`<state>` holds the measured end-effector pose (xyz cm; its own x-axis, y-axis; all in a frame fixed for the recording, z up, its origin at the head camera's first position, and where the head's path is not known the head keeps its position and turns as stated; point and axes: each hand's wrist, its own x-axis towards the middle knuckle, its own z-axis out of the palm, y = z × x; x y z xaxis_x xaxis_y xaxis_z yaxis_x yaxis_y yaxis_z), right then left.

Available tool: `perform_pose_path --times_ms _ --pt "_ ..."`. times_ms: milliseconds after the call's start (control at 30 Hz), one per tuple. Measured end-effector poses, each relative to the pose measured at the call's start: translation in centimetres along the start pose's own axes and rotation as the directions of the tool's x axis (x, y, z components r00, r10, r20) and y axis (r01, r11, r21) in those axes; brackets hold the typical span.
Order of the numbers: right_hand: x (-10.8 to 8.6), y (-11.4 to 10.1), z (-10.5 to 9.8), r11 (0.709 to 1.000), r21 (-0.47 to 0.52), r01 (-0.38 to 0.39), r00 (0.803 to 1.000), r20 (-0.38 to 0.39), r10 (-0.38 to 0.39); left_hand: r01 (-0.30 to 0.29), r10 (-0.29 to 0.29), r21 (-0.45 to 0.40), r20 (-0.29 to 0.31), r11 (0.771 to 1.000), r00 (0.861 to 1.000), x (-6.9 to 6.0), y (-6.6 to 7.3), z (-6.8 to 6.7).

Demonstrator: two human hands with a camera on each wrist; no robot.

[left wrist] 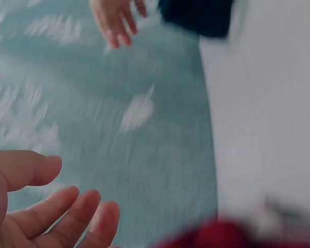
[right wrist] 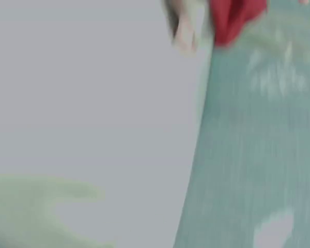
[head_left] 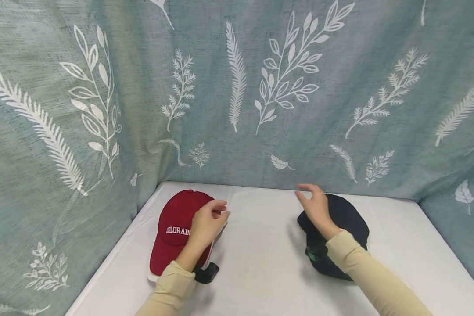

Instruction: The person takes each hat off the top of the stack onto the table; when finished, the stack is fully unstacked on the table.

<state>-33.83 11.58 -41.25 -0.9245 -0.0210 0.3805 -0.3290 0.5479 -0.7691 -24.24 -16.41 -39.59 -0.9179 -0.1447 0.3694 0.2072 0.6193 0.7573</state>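
Note:
A red baseball cap with white "COLORADO" lettering lies on the left of the white-covered table. My left hand is above its right side in the head view, partly hiding it. Its fingers are loosely bent, with a gap between thumb and fingers and nothing held. Over on the right lies a dark navy cap. My right hand hovers at its left side, thumb and fingers spread and holding nothing. My right forearm covers part of that cap. Whether either hand touches a cap, I cannot tell.
A white cloth covers the table between the caps. Blue-green curtains with white leaf prints stand behind and at both sides. A black device sits under my left wrist. The right wrist view is blurred.

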Motion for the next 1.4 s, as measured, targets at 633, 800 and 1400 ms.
perform_pose_path --times_ms 633,800,1400 --pt "-3.4 -7.5 19.0 0.918 0.344 -0.196 0.942 0.325 0.08 0.434 -0.438 0.122 0.008 0.892 0.899 -5.6 -13.7 -11.0" --pt "-3.7 -7.9 20.1 0.869 0.376 -0.322 0.924 0.323 0.203 0.475 -0.479 0.102 0.013 0.874 0.878 -5.5 -14.3 -10.6" --pt "-1.6 -9.4 18.7 0.798 0.455 -0.395 0.903 0.353 0.245 0.591 -0.574 -0.224 0.142 0.775 0.807 -3.6 -13.5 -12.1"
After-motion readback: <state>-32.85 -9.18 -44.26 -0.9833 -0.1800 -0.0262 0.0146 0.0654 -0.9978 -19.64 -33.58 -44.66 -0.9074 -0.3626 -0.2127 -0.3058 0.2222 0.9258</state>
